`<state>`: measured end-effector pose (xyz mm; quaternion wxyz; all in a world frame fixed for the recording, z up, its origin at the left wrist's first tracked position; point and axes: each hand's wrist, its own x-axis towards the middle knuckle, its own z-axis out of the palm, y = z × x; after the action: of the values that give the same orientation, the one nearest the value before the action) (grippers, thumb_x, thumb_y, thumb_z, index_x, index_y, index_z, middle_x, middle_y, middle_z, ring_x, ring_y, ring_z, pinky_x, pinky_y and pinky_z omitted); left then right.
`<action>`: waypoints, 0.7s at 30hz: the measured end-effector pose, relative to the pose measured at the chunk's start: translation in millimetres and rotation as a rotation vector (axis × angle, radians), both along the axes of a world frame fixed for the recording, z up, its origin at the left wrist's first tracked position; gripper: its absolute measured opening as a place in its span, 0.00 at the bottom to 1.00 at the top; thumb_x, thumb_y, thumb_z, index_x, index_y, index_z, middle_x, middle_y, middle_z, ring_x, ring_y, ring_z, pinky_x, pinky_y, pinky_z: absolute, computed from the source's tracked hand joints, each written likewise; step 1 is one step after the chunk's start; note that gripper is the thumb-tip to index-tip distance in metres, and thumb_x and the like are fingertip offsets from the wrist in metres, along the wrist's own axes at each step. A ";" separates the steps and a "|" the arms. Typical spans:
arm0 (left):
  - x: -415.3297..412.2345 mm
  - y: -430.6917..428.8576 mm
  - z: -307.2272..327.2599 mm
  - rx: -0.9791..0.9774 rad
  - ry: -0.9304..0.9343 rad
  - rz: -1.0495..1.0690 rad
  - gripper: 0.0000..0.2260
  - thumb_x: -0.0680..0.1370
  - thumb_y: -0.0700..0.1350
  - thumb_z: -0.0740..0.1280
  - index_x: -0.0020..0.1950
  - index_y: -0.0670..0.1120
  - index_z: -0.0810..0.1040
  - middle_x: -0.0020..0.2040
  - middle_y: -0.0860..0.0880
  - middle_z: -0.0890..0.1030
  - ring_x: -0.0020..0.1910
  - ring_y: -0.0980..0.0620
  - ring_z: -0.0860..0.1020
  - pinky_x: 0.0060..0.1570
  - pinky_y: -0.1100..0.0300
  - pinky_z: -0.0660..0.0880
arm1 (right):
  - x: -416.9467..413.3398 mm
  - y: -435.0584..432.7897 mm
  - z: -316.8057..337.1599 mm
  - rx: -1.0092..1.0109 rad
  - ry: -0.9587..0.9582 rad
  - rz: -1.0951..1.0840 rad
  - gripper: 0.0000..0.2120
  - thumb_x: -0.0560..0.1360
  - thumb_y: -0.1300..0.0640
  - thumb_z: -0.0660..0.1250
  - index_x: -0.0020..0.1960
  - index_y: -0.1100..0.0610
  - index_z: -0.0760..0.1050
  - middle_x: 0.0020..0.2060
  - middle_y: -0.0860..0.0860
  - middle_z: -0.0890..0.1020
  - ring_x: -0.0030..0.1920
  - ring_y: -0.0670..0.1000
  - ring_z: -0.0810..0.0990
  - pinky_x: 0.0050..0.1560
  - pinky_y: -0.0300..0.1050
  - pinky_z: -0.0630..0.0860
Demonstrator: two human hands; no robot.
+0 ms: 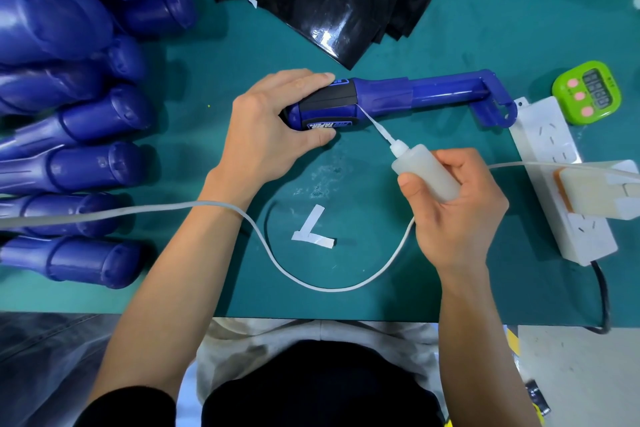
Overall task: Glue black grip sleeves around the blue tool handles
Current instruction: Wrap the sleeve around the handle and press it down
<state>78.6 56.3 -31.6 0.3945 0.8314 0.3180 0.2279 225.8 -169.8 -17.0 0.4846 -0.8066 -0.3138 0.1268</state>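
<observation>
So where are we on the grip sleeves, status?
Done: a black sleeve sits on the blue tool held by the left hand. In hand: the right hand holds the glue bottle, nozzle at the sleeve's edge. Left: bare blue handles piled on the left, and a stack of black sleeves.

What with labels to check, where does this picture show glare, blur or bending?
Head view throughout: glare streaks the black sleeves; the stacked blue handles smear and stretch toward the left edge; the held tool and glue bottle look sharp.
</observation>
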 end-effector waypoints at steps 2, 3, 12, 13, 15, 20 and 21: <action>0.1 -0.2 -0.4 0.005 0.001 -0.001 0.29 0.66 0.45 0.84 0.67 0.51 0.84 0.59 0.62 0.79 0.58 0.57 0.79 0.63 0.65 0.72 | 0.1 -0.2 -0.6 0.004 0.002 -0.001 0.12 0.75 0.52 0.78 0.54 0.54 0.79 0.43 0.34 0.80 0.42 0.40 0.79 0.43 0.30 0.71; 0.3 -0.4 -0.6 0.005 0.000 -0.002 0.29 0.66 0.45 0.84 0.67 0.51 0.84 0.59 0.63 0.79 0.58 0.56 0.79 0.64 0.65 0.72 | 0.1 -0.4 -0.8 0.004 0.001 -0.001 0.12 0.75 0.52 0.78 0.54 0.55 0.79 0.43 0.34 0.80 0.42 0.39 0.78 0.43 0.30 0.71; 0.1 -0.7 -0.4 0.003 0.004 0.008 0.29 0.67 0.45 0.84 0.67 0.50 0.84 0.60 0.58 0.81 0.59 0.54 0.80 0.65 0.61 0.74 | -0.6 -0.7 -0.7 -0.005 0.000 0.004 0.12 0.75 0.53 0.78 0.54 0.57 0.79 0.44 0.35 0.80 0.42 0.38 0.78 0.43 0.28 0.70; 0.0 -0.7 -0.4 0.002 0.004 0.010 0.29 0.66 0.45 0.84 0.67 0.50 0.84 0.60 0.58 0.81 0.59 0.54 0.80 0.65 0.61 0.74 | -0.9 -0.8 -0.5 -0.004 -0.001 0.004 0.12 0.75 0.53 0.78 0.54 0.57 0.79 0.44 0.34 0.79 0.42 0.38 0.78 0.44 0.28 0.70; -0.4 -0.7 -0.5 0.003 0.003 0.010 0.29 0.66 0.45 0.84 0.67 0.50 0.84 0.60 0.58 0.81 0.58 0.55 0.80 0.64 0.62 0.74 | -1.5 -1.3 -0.4 -0.002 0.000 0.006 0.12 0.75 0.53 0.78 0.54 0.56 0.79 0.44 0.32 0.79 0.42 0.37 0.78 0.44 0.27 0.70; 0.3 -1.5 0.2 0.011 -0.005 0.000 0.28 0.66 0.45 0.83 0.67 0.50 0.84 0.59 0.63 0.79 0.58 0.55 0.80 0.64 0.62 0.74 | -1.5 -1.7 -0.2 -0.007 0.007 0.007 0.12 0.75 0.53 0.78 0.54 0.55 0.79 0.44 0.30 0.80 0.42 0.37 0.78 0.44 0.27 0.70; 0.4 -1.4 0.1 0.013 -0.005 -0.003 0.28 0.66 0.45 0.83 0.67 0.50 0.84 0.59 0.64 0.79 0.58 0.55 0.80 0.64 0.61 0.74 | -1.5 -1.7 -0.2 -0.007 0.008 0.005 0.12 0.75 0.53 0.78 0.54 0.55 0.79 0.43 0.31 0.79 0.42 0.37 0.78 0.44 0.27 0.71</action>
<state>79.0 54.9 -31.5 0.3900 0.8339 0.3144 0.2316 224.3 -171.5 -17.1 0.4827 -0.8070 -0.3134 0.1320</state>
